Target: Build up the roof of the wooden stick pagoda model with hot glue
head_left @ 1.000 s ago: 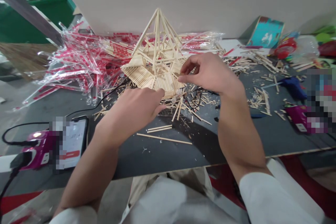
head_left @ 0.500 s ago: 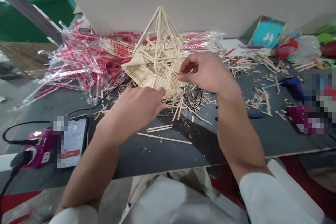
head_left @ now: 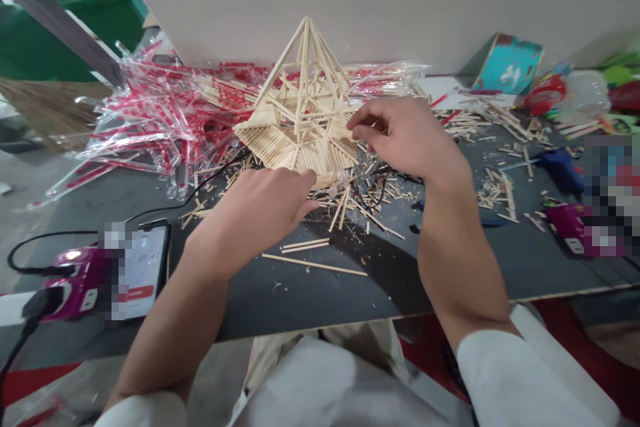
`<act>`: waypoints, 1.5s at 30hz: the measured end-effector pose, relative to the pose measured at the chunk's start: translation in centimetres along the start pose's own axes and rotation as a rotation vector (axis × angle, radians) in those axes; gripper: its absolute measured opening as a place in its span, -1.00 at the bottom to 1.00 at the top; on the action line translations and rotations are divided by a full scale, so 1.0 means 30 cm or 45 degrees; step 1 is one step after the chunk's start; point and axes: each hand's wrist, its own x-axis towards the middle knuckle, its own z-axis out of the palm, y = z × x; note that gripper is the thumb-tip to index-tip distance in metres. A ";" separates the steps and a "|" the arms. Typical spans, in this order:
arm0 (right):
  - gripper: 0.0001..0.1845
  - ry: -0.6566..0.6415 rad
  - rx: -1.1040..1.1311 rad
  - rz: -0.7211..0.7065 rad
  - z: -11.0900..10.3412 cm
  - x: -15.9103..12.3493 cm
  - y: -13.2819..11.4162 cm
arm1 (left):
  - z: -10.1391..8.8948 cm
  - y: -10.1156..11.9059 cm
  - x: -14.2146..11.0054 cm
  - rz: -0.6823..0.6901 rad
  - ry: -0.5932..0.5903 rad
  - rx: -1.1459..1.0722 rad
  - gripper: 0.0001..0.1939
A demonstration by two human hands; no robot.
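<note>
A model built of thin wooden sticks (head_left: pixel 313 155) stands at the back middle of the table, with a pointed frame on top and a sloping skirt of close-laid sticks below. My left hand (head_left: pixel 257 213) is closed at the skirt's front edge, and its fingers are mostly hidden behind the back of the hand. At the skirt's right side is my right hand (head_left: pixel 405 137), its thumb and fingers curled together in a pinch. Whatever lies between those fingertips is too small to make out. Three loose sticks (head_left: pixel 315 265) lie in front of the model.
Red-and-clear plastic wrappers (head_left: pixel 150 117) heap up at the back left. Stick scraps (head_left: pixel 495 190) litter the right. A phone (head_left: pixel 145 273) and a purple power strip (head_left: pixel 75 280) lie at left, with a black cable (head_left: pixel 187 197) running towards the model. Another purple block (head_left: pixel 565 230) is at right.
My right hand has shifted slightly right and its fingertips have drawn up along the skirt's right side. My left hand stays at the front edge, and the model has barely moved.
</note>
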 end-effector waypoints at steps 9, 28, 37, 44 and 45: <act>-0.67 -0.198 -0.151 -0.036 -0.035 -0.025 0.011 | 0.005 0.069 0.017 -0.002 0.065 0.063 -0.46; -0.70 -0.214 -0.125 0.004 -0.036 -0.023 0.031 | 0.041 0.142 0.057 0.110 0.050 -0.024 -0.35; -0.80 -0.047 0.092 -0.010 -0.059 -0.034 0.011 | -0.004 0.095 -0.012 0.276 0.023 -0.033 -0.63; -0.81 0.198 0.179 -0.054 -0.092 -0.055 0.010 | -0.077 -0.090 -0.074 -0.062 0.087 -0.197 -0.52; -0.78 0.219 0.123 -0.068 -0.092 -0.054 0.009 | -0.084 -0.117 -0.085 -0.106 0.114 -0.208 -0.53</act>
